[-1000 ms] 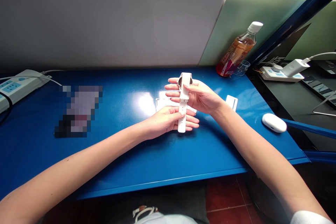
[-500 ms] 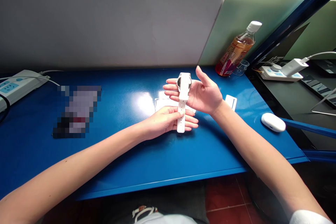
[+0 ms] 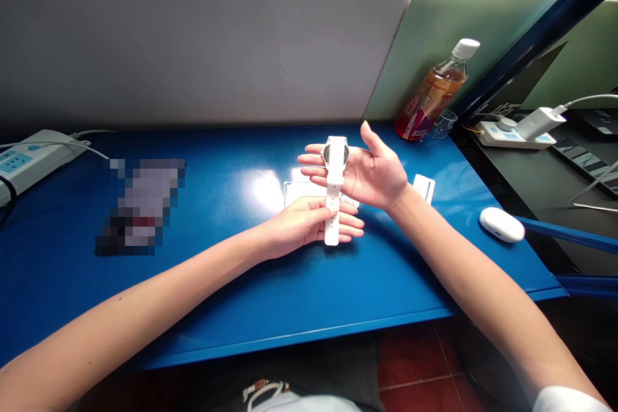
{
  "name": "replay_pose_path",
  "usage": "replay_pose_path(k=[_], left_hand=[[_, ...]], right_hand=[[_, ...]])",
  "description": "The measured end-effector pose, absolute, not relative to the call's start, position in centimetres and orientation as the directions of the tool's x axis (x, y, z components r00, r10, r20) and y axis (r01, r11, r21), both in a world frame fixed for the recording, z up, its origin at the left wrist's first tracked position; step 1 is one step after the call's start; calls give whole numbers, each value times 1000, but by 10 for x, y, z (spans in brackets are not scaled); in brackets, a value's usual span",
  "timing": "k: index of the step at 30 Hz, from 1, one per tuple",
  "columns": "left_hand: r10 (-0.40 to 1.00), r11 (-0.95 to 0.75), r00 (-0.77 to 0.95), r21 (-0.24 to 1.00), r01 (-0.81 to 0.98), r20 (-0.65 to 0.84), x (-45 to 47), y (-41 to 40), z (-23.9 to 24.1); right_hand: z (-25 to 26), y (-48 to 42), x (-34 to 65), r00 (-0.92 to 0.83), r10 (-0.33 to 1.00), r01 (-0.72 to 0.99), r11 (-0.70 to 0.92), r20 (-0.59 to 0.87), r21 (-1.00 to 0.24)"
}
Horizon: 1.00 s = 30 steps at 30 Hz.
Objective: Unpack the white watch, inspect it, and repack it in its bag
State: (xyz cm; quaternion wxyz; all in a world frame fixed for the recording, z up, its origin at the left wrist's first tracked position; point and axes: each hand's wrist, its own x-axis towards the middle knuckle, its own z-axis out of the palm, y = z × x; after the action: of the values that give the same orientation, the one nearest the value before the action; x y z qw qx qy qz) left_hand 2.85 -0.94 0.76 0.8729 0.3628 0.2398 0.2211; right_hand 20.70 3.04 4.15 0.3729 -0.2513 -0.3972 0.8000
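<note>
A white smartwatch (image 3: 334,180) with a round dark body and a white strap stands upright above the blue table (image 3: 232,283). My left hand (image 3: 309,225) pinches the lower strap between thumb and fingers. My right hand (image 3: 367,170) is open, palm up and thumb raised, with the watch body resting across its stretched fingers. A white packaging tray (image 3: 295,192) lies on the table just behind the hands.
A bottle of reddish drink (image 3: 432,93) stands at the back right beside a small clear cup (image 3: 447,122). A white strip (image 3: 423,188) and a white oval case (image 3: 502,225) lie right of the hands. Power strips sit at far left (image 3: 29,161) and right (image 3: 512,132). A blurred patch (image 3: 140,206) lies left.
My right thumb has lifted off the watch and the hand has opened flat under it. My left hand keeps its pinch on the strap.
</note>
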Motion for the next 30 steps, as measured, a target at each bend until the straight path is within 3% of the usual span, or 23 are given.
replay_pose_path(k=[10, 15, 19, 22, 27, 30], left_hand=[[584, 611, 762, 769, -187, -279, 29, -9, 17], [612, 600, 745, 769, -219, -266, 28, -9, 18], [568, 686, 801, 648, -331, -191, 25, -7, 21], [608, 692, 780, 580, -430, -147, 24, -7, 25], [692, 609, 699, 665, -431, -181, 29, -12, 25], [756, 541, 638, 692, -478, -150, 32, -13, 24]], right_hand=[[40, 30, 206, -539, 839, -444, -356, -73, -822], [40, 33, 211, -429, 903, -478, -244, -18, -844], [37, 41, 215, -251, 967, -559, -109, 43, -822], [38, 43, 215, -183, 978, -566, -25, 96, -824], [39, 38, 208, -96, 992, -497, 25, 84, -868], [36, 34, 203, -133, 984, -458, 42, 115, -888]])
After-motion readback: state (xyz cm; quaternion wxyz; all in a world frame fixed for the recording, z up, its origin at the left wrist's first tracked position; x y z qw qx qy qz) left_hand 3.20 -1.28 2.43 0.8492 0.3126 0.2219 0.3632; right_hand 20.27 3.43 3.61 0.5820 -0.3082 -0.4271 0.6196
